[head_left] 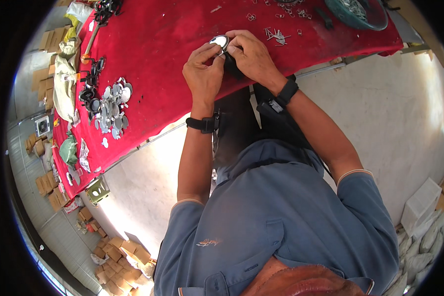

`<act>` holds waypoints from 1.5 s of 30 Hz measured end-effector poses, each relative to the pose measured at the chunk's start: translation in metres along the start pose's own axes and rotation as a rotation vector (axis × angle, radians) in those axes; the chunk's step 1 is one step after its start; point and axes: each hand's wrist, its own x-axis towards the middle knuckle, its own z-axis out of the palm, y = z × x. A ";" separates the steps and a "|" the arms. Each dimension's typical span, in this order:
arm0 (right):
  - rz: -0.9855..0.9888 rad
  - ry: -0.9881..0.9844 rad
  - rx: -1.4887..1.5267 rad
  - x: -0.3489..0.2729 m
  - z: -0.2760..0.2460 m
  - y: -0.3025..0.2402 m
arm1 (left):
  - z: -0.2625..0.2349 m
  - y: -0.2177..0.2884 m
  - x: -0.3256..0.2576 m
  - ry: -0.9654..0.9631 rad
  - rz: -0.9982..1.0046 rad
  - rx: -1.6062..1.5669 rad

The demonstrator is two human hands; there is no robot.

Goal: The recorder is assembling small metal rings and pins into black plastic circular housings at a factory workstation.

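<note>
Over the near edge of the red-covered table, my two hands meet around a small round disc (219, 40), bright and mirror-like, set in a dark rim. Thumb and fingers of my left hand (204, 71) pinch its left and lower side. My right hand (254, 56) grips the rim from the right, fingers curled over the far edge. A black part (233, 68) shows just below the disc between the hands; I cannot tell whether it is joined to the disc. Loose silvery discs (114, 106) lie heaped on the cloth to the left.
Black ring-shaped frames (90, 91) lie left of the discs. Toward the far right, metal pins (277, 36) and small wire clips (251, 17) are scattered near a teal bowl (380, 18) of metal pieces. A green stool (97, 191) stands below the table's left end.
</note>
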 end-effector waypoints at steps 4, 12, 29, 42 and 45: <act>-0.026 0.028 -0.014 -0.003 0.004 -0.003 | -0.002 -0.003 0.000 -0.020 -0.031 -0.026; -0.072 -0.008 0.039 0.000 -0.002 -0.001 | -0.004 -0.006 -0.001 -0.019 0.004 0.020; -0.083 0.014 0.052 -0.002 0.001 0.004 | -0.009 -0.012 0.004 -0.080 -0.033 -0.082; -0.204 0.075 -0.013 -0.008 0.007 -0.006 | -0.002 0.003 -0.004 -0.039 -0.031 0.001; -0.179 0.079 0.005 -0.006 0.004 -0.005 | -0.005 0.000 -0.003 -0.069 0.032 0.069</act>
